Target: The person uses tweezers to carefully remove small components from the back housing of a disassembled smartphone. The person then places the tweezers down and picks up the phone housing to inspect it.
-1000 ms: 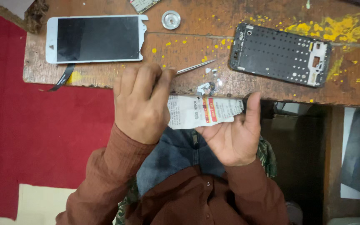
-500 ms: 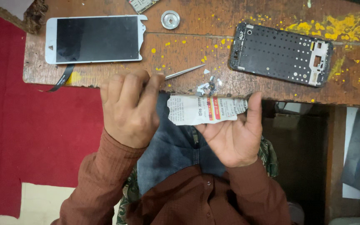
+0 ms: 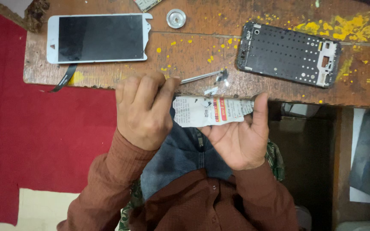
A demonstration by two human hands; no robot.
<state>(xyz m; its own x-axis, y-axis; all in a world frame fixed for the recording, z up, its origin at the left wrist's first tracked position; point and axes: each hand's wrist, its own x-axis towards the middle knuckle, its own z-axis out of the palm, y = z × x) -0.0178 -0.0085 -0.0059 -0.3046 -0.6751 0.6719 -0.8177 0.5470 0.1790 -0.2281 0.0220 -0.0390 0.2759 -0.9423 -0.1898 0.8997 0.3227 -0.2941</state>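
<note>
My left hand (image 3: 144, 110) is curled in a fist at the table's front edge and grips a thin metal tool (image 3: 200, 77). The tool's tip lies on the wood beside small dark bits (image 3: 223, 76). My right hand (image 3: 238, 137) is palm up just below the edge. It holds a crumpled printed paper scrap (image 3: 210, 111) flat against the table's rim, with the thumb at the paper's right end. A small pale bit (image 3: 211, 90) lies on the edge above the paper.
A white phone screen (image 3: 97, 37) with a dangling black ribbon cable lies at the back left of the worn wooden table (image 3: 193, 47). A black phone frame (image 3: 287, 53) lies at the right and a small round metal cap (image 3: 176, 18) at the top. Red cloth (image 3: 43, 137) covers the floor at left.
My left hand drew back to the left, then came right again, and the tool's tip now lies lower, near the table edge. Fewer loose bits lie by the edge. The right hand and paper stayed put.
</note>
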